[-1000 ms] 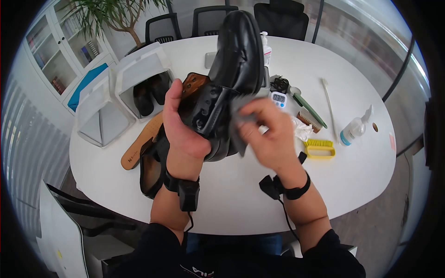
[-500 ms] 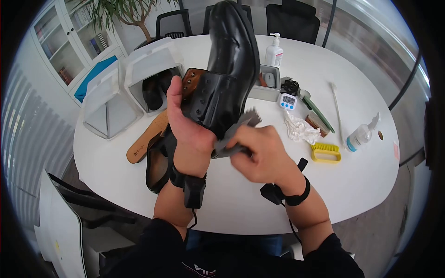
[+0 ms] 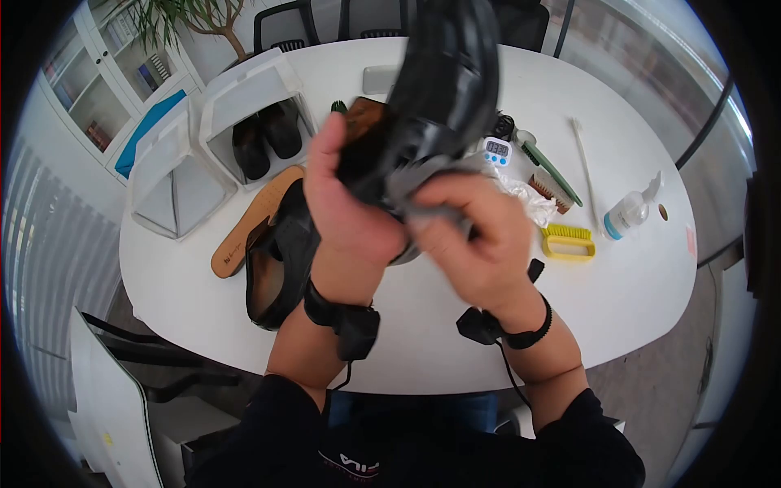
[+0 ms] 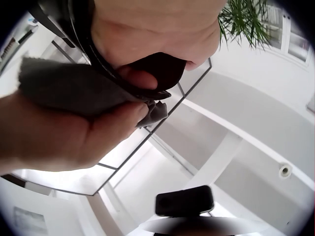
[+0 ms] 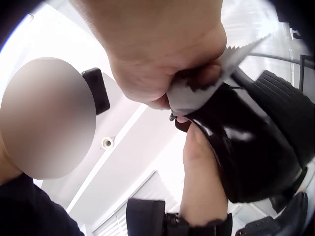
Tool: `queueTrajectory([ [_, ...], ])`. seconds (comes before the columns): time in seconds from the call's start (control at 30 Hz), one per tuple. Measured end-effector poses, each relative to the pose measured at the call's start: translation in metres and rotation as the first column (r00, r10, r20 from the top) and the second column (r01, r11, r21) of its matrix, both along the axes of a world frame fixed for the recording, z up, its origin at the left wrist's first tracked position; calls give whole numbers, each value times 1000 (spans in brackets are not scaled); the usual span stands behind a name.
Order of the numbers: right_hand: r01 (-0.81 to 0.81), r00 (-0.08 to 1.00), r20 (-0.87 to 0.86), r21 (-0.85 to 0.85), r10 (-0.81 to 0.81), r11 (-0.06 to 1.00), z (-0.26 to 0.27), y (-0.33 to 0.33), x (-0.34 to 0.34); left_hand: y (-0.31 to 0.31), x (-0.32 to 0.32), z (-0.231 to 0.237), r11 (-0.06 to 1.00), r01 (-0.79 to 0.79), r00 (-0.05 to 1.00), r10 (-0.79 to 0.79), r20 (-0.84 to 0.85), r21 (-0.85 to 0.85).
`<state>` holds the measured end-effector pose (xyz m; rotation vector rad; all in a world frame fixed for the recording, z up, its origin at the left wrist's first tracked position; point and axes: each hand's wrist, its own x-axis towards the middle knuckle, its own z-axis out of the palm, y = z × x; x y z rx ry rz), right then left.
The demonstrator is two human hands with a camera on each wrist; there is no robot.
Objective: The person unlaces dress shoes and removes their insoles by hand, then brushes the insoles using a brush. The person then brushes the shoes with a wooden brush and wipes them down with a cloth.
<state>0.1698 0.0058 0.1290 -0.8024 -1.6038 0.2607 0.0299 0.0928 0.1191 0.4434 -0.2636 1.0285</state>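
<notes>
A glossy black leather lace-up shoe (image 3: pixel 447 81) is held up over the table, toe pointing away and its brown lining partly showing. My left hand (image 3: pixel 350 215) grips it near the heel, with fingers inside the opening, as the left wrist view shows. A grey cloth (image 4: pixel 69 88) with a jagged edge is pinched between the thumb and fingers of my right hand (image 3: pixel 480 236). In the right wrist view the cloth (image 5: pixel 189 98) lies against the shoe's rear part (image 5: pixel 241 142), close to the opening. The head view blurs both shoe and cloth.
Left on the white table are another black shoe (image 3: pixel 285 260), a tan insole (image 3: pixel 259 221) and a white box (image 3: pixel 213 134) containing black shoes. To the right lie a timer (image 3: pixel 496 152), crumpled white material (image 3: pixel 533 203), a green-handled brush (image 3: pixel 555 175), a yellow brush (image 3: pixel 569 244) and a spray bottle (image 3: pixel 625 215).
The shoe has swung rightward and tilted in the head view. My right hand has moved the cloth from low at the heel up along the shoe's side. Both grips persist.
</notes>
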Motion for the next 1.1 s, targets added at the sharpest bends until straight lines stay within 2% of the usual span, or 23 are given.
queueTrajectory([
  [0.03, -60, 987, 156, 62, 50, 996, -3, 4, -3, 7, -9, 3, 1000, -16, 1000, 16, -25, -10],
  [0.07, -113, 970, 226, 115, 85, 987, -16, 10, -9, 11, -18, 5, 999, -36, 998, 35, -52, -18],
  [0.1, -121, 950, 303, 123, 79, 985, -19, 11, -17, 13, -25, 4, 995, -80, 996, 82, 38, -51],
  [0.13, -131, 924, 377, 133, 72, 982, -21, 11, -23, 15, -32, 5, 995, -89, 995, 91, 32, -50],
  [0.17, -139, 925, 372, 136, 79, 981, -27, 15, -25, 19, -39, 6, 978, -202, 979, 202, 3, -49],
  [0.2, -146, 901, 423, 75, 102, 986, -36, 20, -24, 22, -45, 7, 950, -311, 951, 310, -25, -44],
  [0.23, -148, 873, 472, 11, 125, 989, -39, 23, -24, 27, -51, 5, 943, -332, 943, 332, -13, -10],
  [0.27, -149, 873, 471, 12, 126, 989, -39, 24, -22, 29, -52, 3, 943, -333, 943, 333, -13, -9],
  [0.33, -67, 908, 411, -40, 78, 997, -34, 26, -15, 29, -49, 3, 866, -500, 864, 501, -45, 34],
  [0.4, -84, 930, 358, -16, 84, 996, -35, 27, -11, 20, -46, 10, 896, -444, 895, 442, -62, -16],
  [0.47, 2, 995, -102, -112, -14, 994, -26, 22, -15, 11, -37, 14, 922, -382, 923, 377, -77, -65],
  [0.53, 13, 993, -111, -166, -32, 986, -25, 20, -10, 7, -27, 12, 923, -384, 920, 381, -92, -20],
  [0.57, -59, 974, -228, -210, 10, 976, -26, 19, -13, 9, -30, 9, 967, -254, 966, 252, -65, -21],
  [0.6, -134, 938, -343, -241, 45, 961, -26, 18, -14, 9, -31, 9, 968, -252, 966, 250, -63, -23],
  [0.67, -220, 956, -248, -260, 155, 940, -32, 19, -13, 9, -31, 11, 933, -353, 935, 348, -71, -74],
  [0.73, -166, 985, 15, -203, 173, 965, -37, 22, -13, 15, -43, 11, 949, -311, 951, 310, -19, -52],
  [0.77, -169, 984, 13, -202, 175, 965, -43, 24, -17, 19, -50, 10, 963, -267, 963, 267, 31, -31],
  [0.83, -242, 941, 187, -216, 284, 946, -57, 29, -28, 28, -62, 8, 947, -321, 947, 321, 27, -7],
  [0.87, -244, 940, 186, -216, 285, 946, -60, 29, -32, 30, -65, 7, 928, -372, 928, 372, 27, 17],
  [0.93, -193, 896, 381, -126, 227, 973, -65, 30, -39, 31, -65, 6, 930, -369, 928, 368, 56, 4],
  [0.97, -261, 921, 257, -158, 295, 952, -68, 32, -40, 29, -62, 3, 938, -334, 939, 321, 125, 93],
  [1.03, -277, 925, 203, -215, 320, 936, -55, 29, -29, 30, -60, -3, 936, -304, 944, 270, 192, 178],
  [1.1, -299, 937, 109, -245, 333, 922, -38, 25, -17, 32, -58, -8, 850, -498, 867, 494, 69, 174],
])
